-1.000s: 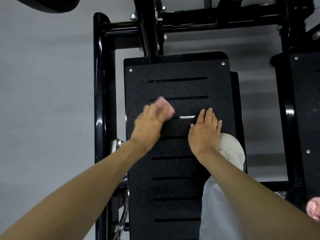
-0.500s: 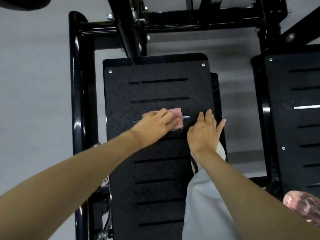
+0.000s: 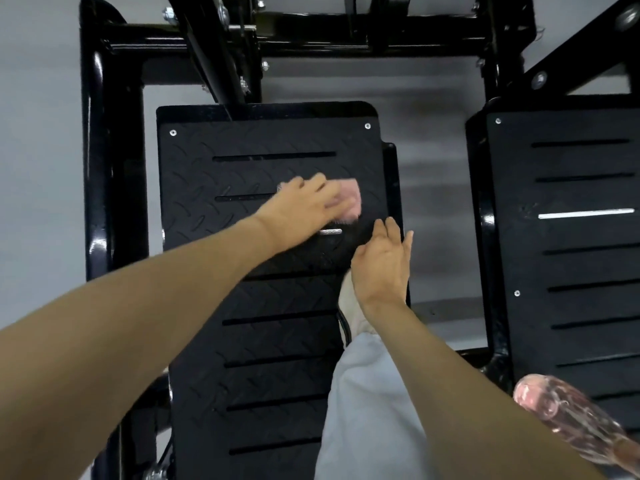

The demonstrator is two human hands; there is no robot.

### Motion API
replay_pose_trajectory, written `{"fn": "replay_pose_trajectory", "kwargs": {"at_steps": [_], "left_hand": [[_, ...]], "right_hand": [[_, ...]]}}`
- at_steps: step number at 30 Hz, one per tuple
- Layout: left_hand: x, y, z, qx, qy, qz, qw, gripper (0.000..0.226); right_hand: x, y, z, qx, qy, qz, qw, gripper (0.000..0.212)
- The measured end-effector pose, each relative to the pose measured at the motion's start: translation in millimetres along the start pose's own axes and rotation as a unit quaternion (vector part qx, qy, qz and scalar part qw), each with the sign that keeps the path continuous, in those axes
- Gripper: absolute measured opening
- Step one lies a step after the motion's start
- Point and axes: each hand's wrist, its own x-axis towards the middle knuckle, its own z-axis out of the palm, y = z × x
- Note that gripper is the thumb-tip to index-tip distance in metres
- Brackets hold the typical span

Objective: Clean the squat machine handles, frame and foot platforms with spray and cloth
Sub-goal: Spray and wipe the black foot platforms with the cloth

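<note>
The left hand (image 3: 308, 206) lies flat on a pink cloth (image 3: 348, 199), fingers spread over it and pressing it down onto the left foot platform (image 3: 263, 341). The cloth sits on the far half of that platform, toward its right side, covering the right end of the second slot from the far edge; its pink right edge and a fringe along its near edge show past the fingertips. Both hand and cloth are blurred.

The right hand (image 3: 382, 265) rests open and empty at the right edge of the same platform, just near and right of the cloth, with the fingers held together pointing to the far side and the thumb angled out over the edge. Between the two hands a short bright slot shows in the black tread plate. Just behind the right wrist a pale shoe (image 3: 348, 308) stands on the platform, with a light grey trouser leg (image 3: 363, 410) running down to the near edge of the view.

The right foot platform (image 3: 575, 271), also black tread plate with cross slots, stands well apart to the right, across a strip of grey floor (image 3: 440, 209). The black tubular frame (image 3: 110, 188) runs up the left side and across the far end. At the near right corner a clear pinkish bottle (image 3: 568, 414) lies tilted and blurred; whether it touches the right platform cannot be told.
</note>
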Motion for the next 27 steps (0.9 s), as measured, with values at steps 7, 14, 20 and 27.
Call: {"fn": "replay_pose_trajectory", "kwargs": {"at_steps": [7,14,20,27], "left_hand": [[19,44,-13,-0.039,0.007,0.064,0.997,0.057],[49,18,-22,-0.076,0.014,-0.134,0.988,0.073],[51,57,-24,-0.066,0.017,0.101,0.993,0.052],[53,15,-27,-0.123,0.0,-0.142,0.982,0.075]], "right_hand": [[3,8,4,0.159,0.088,0.057,0.982,0.024],[6,22,1,0.195,0.125,0.135,0.963,0.036],[10,15,0,0.252,0.137,0.179,0.941,0.052],[9,15,-2,0.261,0.133,0.178,0.939,0.061]]}}
